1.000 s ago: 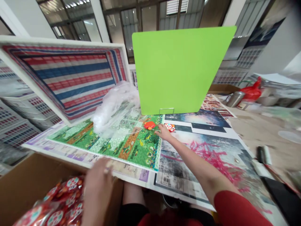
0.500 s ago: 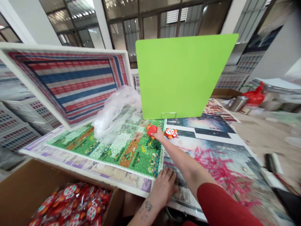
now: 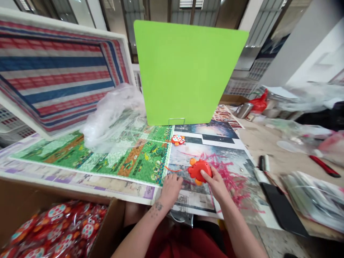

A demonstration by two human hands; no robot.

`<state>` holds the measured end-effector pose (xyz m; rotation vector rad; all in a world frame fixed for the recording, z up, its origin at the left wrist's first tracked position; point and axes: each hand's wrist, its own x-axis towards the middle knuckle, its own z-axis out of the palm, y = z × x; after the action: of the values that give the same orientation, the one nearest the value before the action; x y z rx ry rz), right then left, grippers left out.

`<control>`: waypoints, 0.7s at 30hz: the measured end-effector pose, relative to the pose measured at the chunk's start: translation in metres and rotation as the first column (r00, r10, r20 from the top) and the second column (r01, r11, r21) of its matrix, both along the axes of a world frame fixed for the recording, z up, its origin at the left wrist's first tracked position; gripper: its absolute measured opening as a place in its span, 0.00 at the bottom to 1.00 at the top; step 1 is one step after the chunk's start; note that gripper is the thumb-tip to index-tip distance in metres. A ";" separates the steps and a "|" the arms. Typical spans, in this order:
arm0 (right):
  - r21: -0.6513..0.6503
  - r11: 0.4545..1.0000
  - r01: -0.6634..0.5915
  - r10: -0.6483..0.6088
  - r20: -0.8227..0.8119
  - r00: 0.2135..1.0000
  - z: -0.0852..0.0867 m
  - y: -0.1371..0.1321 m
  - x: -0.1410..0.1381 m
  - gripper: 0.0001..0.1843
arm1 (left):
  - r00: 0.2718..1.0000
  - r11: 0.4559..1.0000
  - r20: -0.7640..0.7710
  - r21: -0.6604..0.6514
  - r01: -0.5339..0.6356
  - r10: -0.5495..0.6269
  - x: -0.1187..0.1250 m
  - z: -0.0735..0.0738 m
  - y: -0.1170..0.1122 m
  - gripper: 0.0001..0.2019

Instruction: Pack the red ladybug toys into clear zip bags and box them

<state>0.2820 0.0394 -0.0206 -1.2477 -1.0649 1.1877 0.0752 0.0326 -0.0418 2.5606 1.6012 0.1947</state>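
Observation:
My right hand [image 3: 215,180] is closed around a red plastic turtle toy [image 3: 200,171], its plain red underside toward me and its orange feet sticking out. An orange string [image 3: 172,170] trails left from the toy over the printed sheets. My left hand [image 3: 172,187] lies palm down near the table's front edge, just below the string, fingers stretched out and seemingly holding nothing. A second turtle toy [image 3: 177,139], with a white back and coloured dots, sits farther back near the green board [image 3: 188,75].
A cardboard box [image 3: 109,218] of bagged turtle toys [image 3: 57,211] stands front left. Clear plastic bags [image 3: 113,114] lie beside a tilted crate [image 3: 127,68] lined with striped cloth. Pink strips [image 3: 228,172], a black-handled tool [image 3: 282,204] and a red cutter [image 3: 324,165] lie to the right.
My right hand has drawn the held turtle toy from beside the other toy back toward me and to the right. My left hand stays near the table's front edge. The view has shifted right.

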 end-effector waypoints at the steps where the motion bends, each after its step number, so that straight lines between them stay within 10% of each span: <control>1: -0.012 1.000 0.002 -0.002 0.004 1.000 -0.002 -0.010 0.003 0.25 | 1.000 1.000 0.004 0.007 -0.007 0.007 0.001 -0.002 0.003 0.10; 12: -0.107 0.984 -0.139 0.143 0.030 0.989 0.003 -0.031 0.024 0.23 | 0.954 0.998 0.295 0.013 -0.067 0.061 -0.006 -0.022 -0.003 0.11; 21: 0.052 0.996 -0.071 0.061 0.181 0.982 -0.025 0.010 -0.023 0.26 | 0.969 0.977 0.161 0.131 0.168 -0.189 -0.011 -0.017 -0.008 0.12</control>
<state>0.2591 0.0493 -0.0451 -1.3007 -1.2738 1.1007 0.0646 0.0248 -0.0585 2.6712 1.3273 0.4914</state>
